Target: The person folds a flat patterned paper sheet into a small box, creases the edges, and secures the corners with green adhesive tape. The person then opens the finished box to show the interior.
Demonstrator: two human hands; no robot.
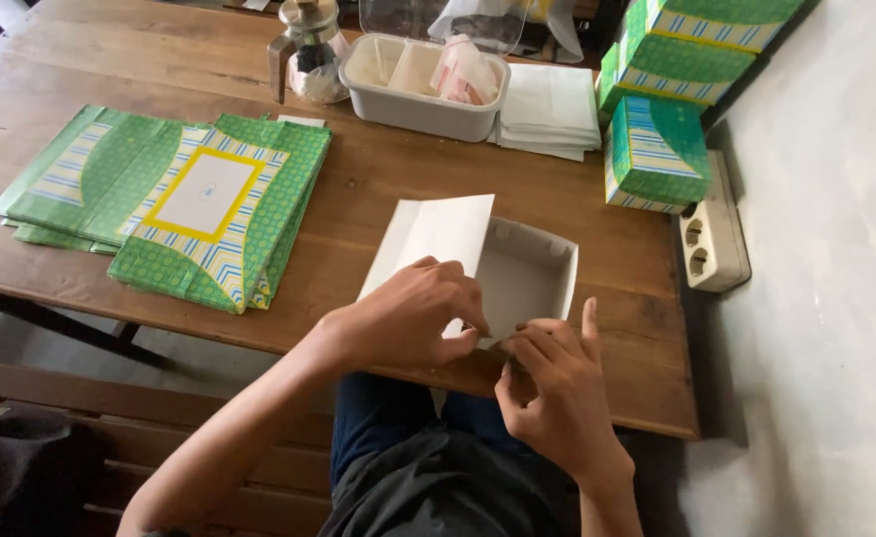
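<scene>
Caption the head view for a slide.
Both hands, left hand and right hand, fold a white cardboard box on a wooden table beside flat green box blanks.

Both hands hide the white box's near corner.

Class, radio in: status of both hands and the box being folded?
Left hand and right hand both pinching near edge of white box. Box half-formed, flap up. Nothing in the way.

Flat green cartons, folded boxes, grey tub, perhaps a power strip.
</scene>
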